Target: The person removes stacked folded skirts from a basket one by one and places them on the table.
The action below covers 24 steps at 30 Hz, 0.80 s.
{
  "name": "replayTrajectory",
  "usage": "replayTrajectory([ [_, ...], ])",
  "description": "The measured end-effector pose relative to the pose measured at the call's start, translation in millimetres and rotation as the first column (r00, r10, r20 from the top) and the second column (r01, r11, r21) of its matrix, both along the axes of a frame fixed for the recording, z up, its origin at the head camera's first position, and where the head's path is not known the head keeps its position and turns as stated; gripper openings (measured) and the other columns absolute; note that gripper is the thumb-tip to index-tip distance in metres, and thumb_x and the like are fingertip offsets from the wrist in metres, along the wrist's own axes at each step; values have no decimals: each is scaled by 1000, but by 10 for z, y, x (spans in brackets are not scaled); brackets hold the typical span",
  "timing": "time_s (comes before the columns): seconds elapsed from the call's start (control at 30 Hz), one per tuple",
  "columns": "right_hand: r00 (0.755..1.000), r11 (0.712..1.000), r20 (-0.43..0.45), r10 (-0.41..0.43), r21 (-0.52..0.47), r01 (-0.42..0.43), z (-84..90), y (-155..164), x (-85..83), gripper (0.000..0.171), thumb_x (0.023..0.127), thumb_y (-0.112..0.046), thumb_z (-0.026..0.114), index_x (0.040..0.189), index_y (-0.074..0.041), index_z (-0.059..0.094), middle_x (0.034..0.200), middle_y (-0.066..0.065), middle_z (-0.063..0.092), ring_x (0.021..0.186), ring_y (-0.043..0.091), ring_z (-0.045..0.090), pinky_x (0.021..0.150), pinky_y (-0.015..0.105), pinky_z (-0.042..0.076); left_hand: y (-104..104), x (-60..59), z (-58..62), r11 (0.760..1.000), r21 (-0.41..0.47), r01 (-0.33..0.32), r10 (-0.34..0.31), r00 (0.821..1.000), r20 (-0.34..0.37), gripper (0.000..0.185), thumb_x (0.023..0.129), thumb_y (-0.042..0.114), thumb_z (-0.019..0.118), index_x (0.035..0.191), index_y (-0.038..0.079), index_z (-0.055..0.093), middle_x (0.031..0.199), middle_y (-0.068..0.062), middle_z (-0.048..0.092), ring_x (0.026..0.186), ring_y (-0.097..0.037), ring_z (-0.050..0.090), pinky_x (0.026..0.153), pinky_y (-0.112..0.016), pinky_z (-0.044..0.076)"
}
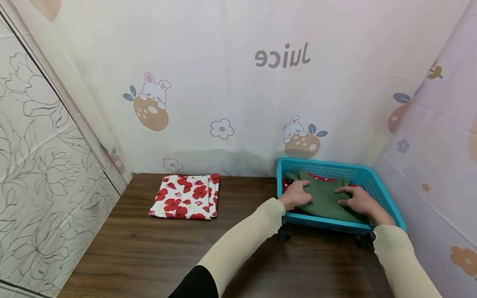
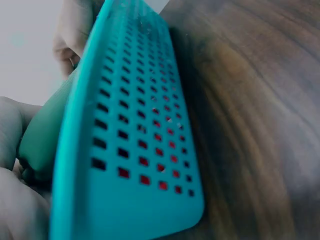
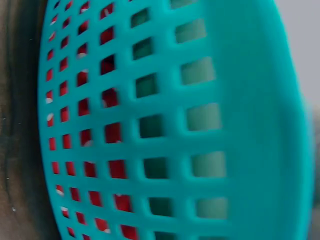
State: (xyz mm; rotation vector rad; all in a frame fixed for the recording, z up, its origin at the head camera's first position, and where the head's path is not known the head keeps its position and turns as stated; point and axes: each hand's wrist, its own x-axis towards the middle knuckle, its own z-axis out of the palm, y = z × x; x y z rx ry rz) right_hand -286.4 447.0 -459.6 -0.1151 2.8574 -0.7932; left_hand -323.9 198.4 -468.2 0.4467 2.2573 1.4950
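A folded plain green cloth (image 1: 322,198) lies in a turquoise plastic basket (image 1: 328,223), over red fabric with white dots. My left hand (image 1: 297,194) reaches over the basket's left front part and grips the cloth's left side, thumb and forefinger apart on top. On the other side my right hand (image 1: 359,203) holds the cloth's right part, fingers pointing left. The left wrist view has the green cloth (image 2: 45,135) bulging between the left fingers, just over the basket rim. Through the holes in the right wrist view, green shows above red.
A folded white cloth with red flowers (image 1: 182,198) lies at the left back of the brown wooden table (image 1: 156,256). A printed curtain (image 1: 223,91) hangs behind, and another panel (image 1: 439,174) stands close to the basket's right side.
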Motion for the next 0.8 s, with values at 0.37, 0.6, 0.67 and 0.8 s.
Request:
replayTrajectory([
  [0.37, 1000, 996, 0, 6, -89, -6, 215, -49, -13, 47, 110, -19, 47, 152, 1, 46, 155, 41, 30, 113, 47, 58, 75, 42, 52, -151, -99, 158, 996, 86, 16, -10, 998, -62, 69, 94, 5, 68, 155, 29, 47, 109, -8, 69, 49, -16, 34, 55, -29, 40],
  [0.6, 988, 924, 125, -92, -359, 132, 312, -101, 51, 80, 102, -52, 58, 163, -9, 28, 164, 34, 19, 96, 27, 70, 75, 42, 59, -273, -101, 307, 977, 208, 45, -21, 993, -112, 70, 94, 2, 66, 156, 30, 46, 141, -3, 58, 44, -15, 35, 52, -29, 40],
  [0.67, 985, 903, 134, -106, -402, 152, 376, -144, 58, 81, 102, -51, 59, 163, -9, 27, 164, 34, 19, 89, 19, 72, 75, 41, 60, -326, -110, 375, 972, 225, 69, -38, 990, -139, 70, 95, 2, 65, 156, 31, 44, 150, 0, 51, 45, -15, 34, 54, -28, 41],
  [0.8, 992, 915, 61, -112, -384, 127, 538, -301, 27, 79, 102, -50, 60, 162, -9, 31, 162, 35, 24, 85, 11, 71, 74, 37, 60, -493, -147, 506, 966, 239, 99, -52, 979, -196, 71, 96, 4, 63, 157, 34, 42, 143, -3, 59, 46, -16, 33, 55, -30, 41],
])
